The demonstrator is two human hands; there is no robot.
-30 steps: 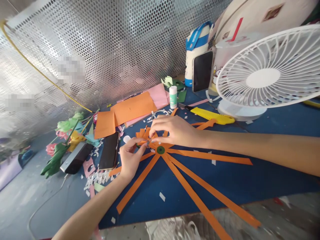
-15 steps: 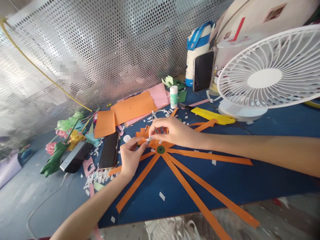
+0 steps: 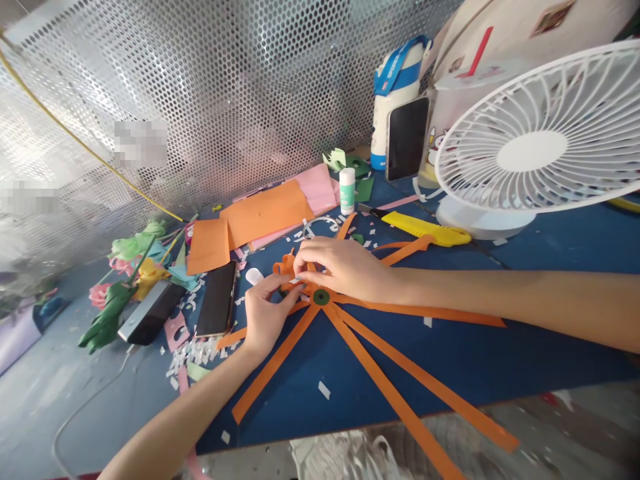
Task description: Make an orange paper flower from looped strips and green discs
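Note:
Orange paper strips (image 3: 373, 360) fan out over the table from a small green disc with a dark centre (image 3: 321, 297). Curled orange paper (image 3: 285, 265) rises just behind my fingers, left of the disc. My left hand (image 3: 267, 310) is closed, thumb and index finger pinching at the edge of that orange paper. From the right, my right hand (image 3: 345, 267) reaches over the strips, its fingertips pinched against those of the left. A tiny white piece (image 3: 299, 279) shows between the fingertips; the exact contact is partly hidden.
Behind my hands lie orange sheets (image 3: 267, 212), a glue stick (image 3: 347, 191) and a yellow cutter knife (image 3: 427, 230). A white fan (image 3: 533, 152) and a bottle (image 3: 395, 110) stand at right. A phone (image 3: 217, 300), paper flowers (image 3: 143, 267) and white scraps (image 3: 193, 353) lie left.
My right hand has come slightly lower and closer over the disc, covering more of the curled orange paper. The left hand has shifted a little right, and the fingertips still meet.

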